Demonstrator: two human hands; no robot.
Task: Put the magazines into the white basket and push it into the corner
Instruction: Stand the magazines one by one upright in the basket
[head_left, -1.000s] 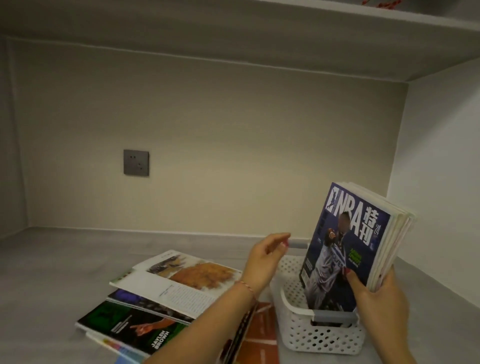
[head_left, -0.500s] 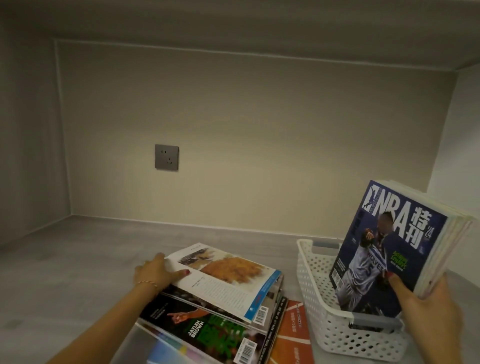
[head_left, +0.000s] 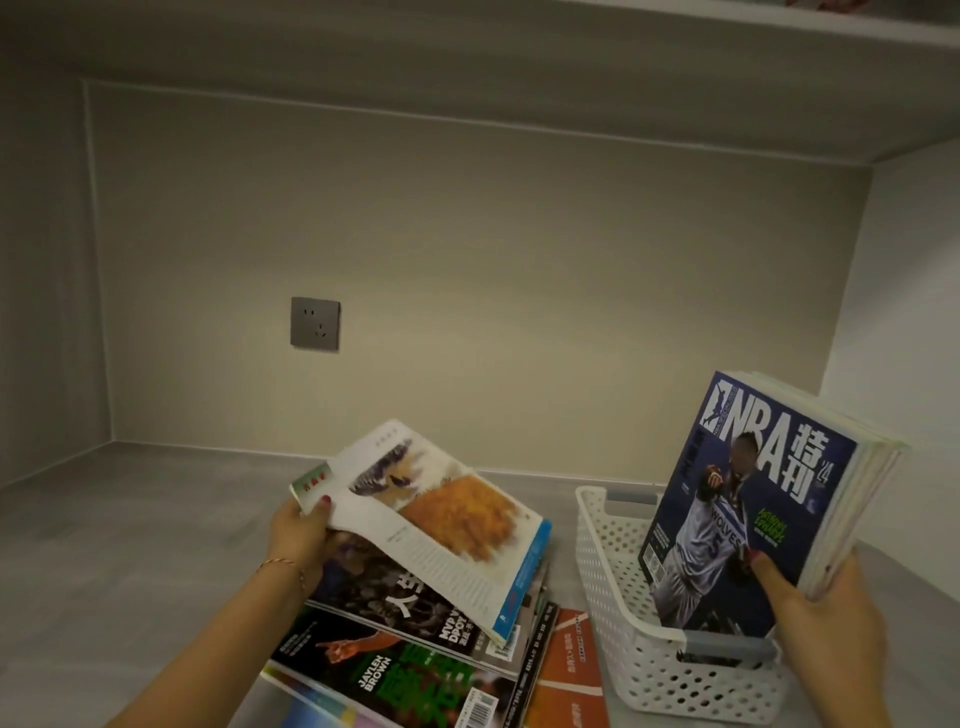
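Grey wall socket (head_left: 315, 323) on back wall, upper left of the action. Grey countertop (head_left: 130, 545) bare on the left side.

Left hand (head_left: 300, 538), thin bracelet on wrist, fingers clamped on the left edge of a white-covered magazine (head_left: 436, 519) with an orange food photo; thumb on top, red nails. That magazine is tilted, left edge raised off the pile, right edge low against the pile.

Under it, pile of magazines (head_left: 415, 660) lying flat on the countertop: a dark cover with white characters, then a green/black one reading JAYLEN BROWN, a colourful one at the bottom edge, an orange cover (head_left: 569, 670) poking out at right, just beside the basket.

White perforated basket (head_left: 649, 660) to the right of the pile, standing on the countertop, apart from the right wall, grey handle bars at both ends.

Blue NBA magazine (head_left: 748, 499) fronts a bunch of magazines standing upright in the basket, leaning right, lower ends inside.

Right hand (head_left: 826, 623) closed around the bunch's lower right, thumb on the blue cover.
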